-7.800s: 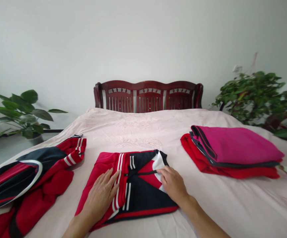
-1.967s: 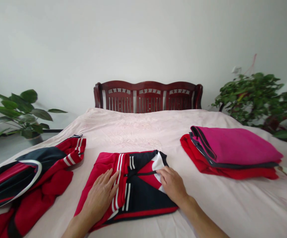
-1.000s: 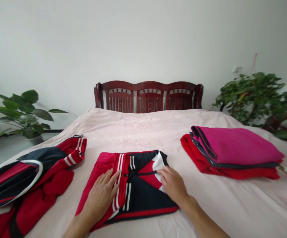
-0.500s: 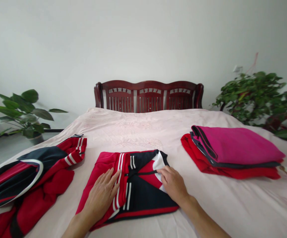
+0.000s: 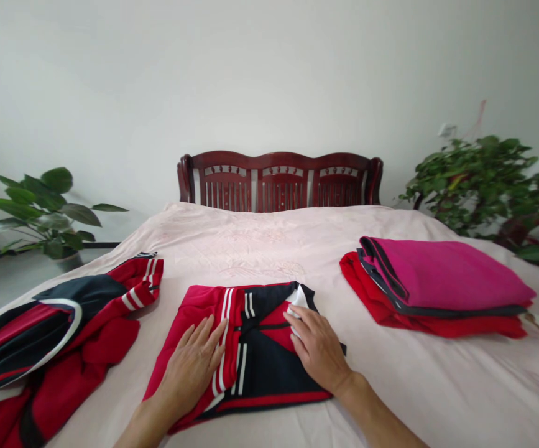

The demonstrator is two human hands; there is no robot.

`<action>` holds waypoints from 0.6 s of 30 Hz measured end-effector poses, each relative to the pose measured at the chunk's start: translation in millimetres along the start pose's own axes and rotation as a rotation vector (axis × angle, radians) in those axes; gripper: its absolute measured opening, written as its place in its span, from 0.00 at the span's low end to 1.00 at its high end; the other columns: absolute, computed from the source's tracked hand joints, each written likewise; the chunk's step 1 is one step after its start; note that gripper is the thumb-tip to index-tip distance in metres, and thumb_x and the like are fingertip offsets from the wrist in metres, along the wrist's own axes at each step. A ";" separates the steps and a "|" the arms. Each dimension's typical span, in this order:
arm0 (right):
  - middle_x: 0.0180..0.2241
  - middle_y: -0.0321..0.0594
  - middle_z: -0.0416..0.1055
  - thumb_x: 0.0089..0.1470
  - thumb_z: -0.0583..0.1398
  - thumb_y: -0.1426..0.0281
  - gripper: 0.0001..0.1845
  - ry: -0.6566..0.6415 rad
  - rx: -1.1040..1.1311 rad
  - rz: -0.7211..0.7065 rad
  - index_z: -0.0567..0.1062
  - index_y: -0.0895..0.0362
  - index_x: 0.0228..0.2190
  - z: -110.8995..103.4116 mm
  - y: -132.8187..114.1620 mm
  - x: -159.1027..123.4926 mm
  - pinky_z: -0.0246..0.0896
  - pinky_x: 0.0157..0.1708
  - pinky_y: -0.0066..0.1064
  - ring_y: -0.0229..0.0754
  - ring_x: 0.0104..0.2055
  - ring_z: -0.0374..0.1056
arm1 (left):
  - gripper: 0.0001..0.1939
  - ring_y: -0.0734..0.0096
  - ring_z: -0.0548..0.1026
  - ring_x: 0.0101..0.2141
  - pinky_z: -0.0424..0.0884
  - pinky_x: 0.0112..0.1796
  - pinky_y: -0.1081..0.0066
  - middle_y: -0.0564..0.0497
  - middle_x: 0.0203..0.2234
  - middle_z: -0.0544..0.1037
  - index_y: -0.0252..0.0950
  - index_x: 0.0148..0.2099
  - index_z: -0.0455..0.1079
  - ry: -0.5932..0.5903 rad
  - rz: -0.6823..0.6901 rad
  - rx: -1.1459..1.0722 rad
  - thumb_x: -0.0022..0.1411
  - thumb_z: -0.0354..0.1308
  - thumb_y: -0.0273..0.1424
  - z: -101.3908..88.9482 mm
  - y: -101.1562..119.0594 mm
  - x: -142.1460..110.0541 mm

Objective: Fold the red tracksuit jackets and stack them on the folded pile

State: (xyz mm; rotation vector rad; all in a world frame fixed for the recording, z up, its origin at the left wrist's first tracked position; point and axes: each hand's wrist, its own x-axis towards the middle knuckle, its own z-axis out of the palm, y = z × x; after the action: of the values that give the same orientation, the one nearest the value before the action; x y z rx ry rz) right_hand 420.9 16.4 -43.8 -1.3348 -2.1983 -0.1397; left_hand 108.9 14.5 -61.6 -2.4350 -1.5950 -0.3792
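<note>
In front of me on the bed lies a folded red and navy track jacket (image 5: 269, 373) with white stripes, a white collar patch and a dark zip down its middle. My left hand (image 5: 192, 358) rests flat on the red, striped part at its left, fingers stretched out. Over the collar end at the right is my right hand (image 5: 318, 348), its fingers apart and slightly bent, touching the fabric and covering part of the white patch. A small dark bit of cloth pokes out beyond the right hand.
A loose red and navy striped garment (image 5: 87, 330) lies heaped at the left. To the right is a stack of folded clothes with a magenta piece (image 5: 451, 274) on top. Behind the pink bedsheet (image 5: 255, 242) stands a wooden headboard (image 5: 281, 180), with leafy plants (image 5: 55, 208) on both sides.
My right hand has shifted slightly left and up, from the collar's edge to over the collar. A dark bit of cloth now shows beyond it. My left hand has stayed put.
</note>
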 end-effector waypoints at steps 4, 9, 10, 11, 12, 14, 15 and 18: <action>0.63 0.43 0.61 0.62 0.55 0.66 0.28 -0.217 0.086 -0.059 0.63 0.52 0.62 3.8 -15.6 -1.7 0.51 0.63 0.44 0.48 0.64 0.56 | 0.26 0.54 0.62 0.64 0.59 0.60 0.48 0.45 0.64 0.65 0.45 0.69 0.56 -0.029 -0.021 0.024 0.71 0.42 0.38 -1.8 1.7 0.7; 0.62 0.41 0.64 0.62 0.55 0.66 0.23 -0.296 0.092 -0.008 0.69 0.49 0.58 10.9 -25.1 -1.2 0.50 0.63 0.46 0.49 0.64 0.57 | 0.26 0.57 0.62 0.64 0.59 0.60 0.51 0.45 0.64 0.65 0.45 0.69 0.56 -0.011 -0.031 0.034 0.71 0.41 0.38 -0.1 2.4 -0.1; 0.62 0.41 0.64 0.62 0.55 0.66 0.23 -0.289 0.091 -0.003 0.69 0.49 0.58 11.4 -26.0 -0.8 0.50 0.63 0.46 0.48 0.64 0.57 | 0.26 0.57 0.62 0.64 0.59 0.60 0.52 0.45 0.64 0.65 0.45 0.69 0.56 -0.001 -0.033 0.036 0.71 0.41 0.38 0.6 2.4 -0.3; 0.62 0.41 0.64 0.61 0.55 0.67 0.23 -0.279 0.090 -0.003 0.70 0.49 0.58 11.7 -26.7 -0.4 0.50 0.63 0.46 0.48 0.63 0.58 | 0.26 0.58 0.62 0.64 0.59 0.60 0.52 0.45 0.64 0.65 0.45 0.69 0.56 0.006 -0.034 0.038 0.71 0.42 0.38 1.3 2.3 -0.5; 0.61 0.41 0.65 0.61 0.55 0.67 0.23 -0.269 0.090 -0.005 0.70 0.50 0.57 12.1 -27.4 -0.2 0.50 0.63 0.46 0.48 0.63 0.58 | 0.26 0.57 0.62 0.64 0.59 0.60 0.52 0.45 0.64 0.65 0.45 0.69 0.56 0.009 -0.035 0.037 0.72 0.41 0.38 1.8 2.2 -0.7; 0.60 0.42 0.66 0.61 0.55 0.70 0.22 -0.252 0.090 -0.016 0.71 0.51 0.56 13.8 -28.6 -0.3 0.51 0.63 0.45 0.48 0.62 0.59 | 0.26 0.57 0.62 0.63 0.59 0.60 0.52 0.45 0.64 0.65 0.44 0.69 0.56 0.007 -0.029 0.031 0.72 0.41 0.38 2.2 1.8 -0.9; 0.60 0.42 0.67 0.60 0.54 0.72 0.22 -0.244 0.091 -0.022 0.72 0.52 0.56 15.4 -29.1 -0.6 0.52 0.62 0.45 0.48 0.62 0.60 | 0.26 0.56 0.62 0.63 0.59 0.60 0.52 0.45 0.64 0.65 0.44 0.69 0.56 0.004 -0.024 0.028 0.72 0.41 0.38 2.1 1.7 -0.9; 0.58 0.43 0.68 0.59 0.52 0.78 0.24 -0.219 0.098 -0.041 0.73 0.54 0.54 21.8 -31.4 -1.9 0.54 0.62 0.43 0.47 0.60 0.62 | 0.26 0.57 0.62 0.64 0.60 0.60 0.52 0.45 0.64 0.65 0.43 0.69 0.57 -0.002 -0.026 0.026 0.72 0.41 0.39 0.9 1.9 -0.5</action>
State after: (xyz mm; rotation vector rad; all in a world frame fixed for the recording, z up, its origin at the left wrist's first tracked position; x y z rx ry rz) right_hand 386.2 7.2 -57.0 -1.3042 -2.3808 0.1031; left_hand 110.5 13.5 -62.7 -2.3985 -1.6235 -0.3578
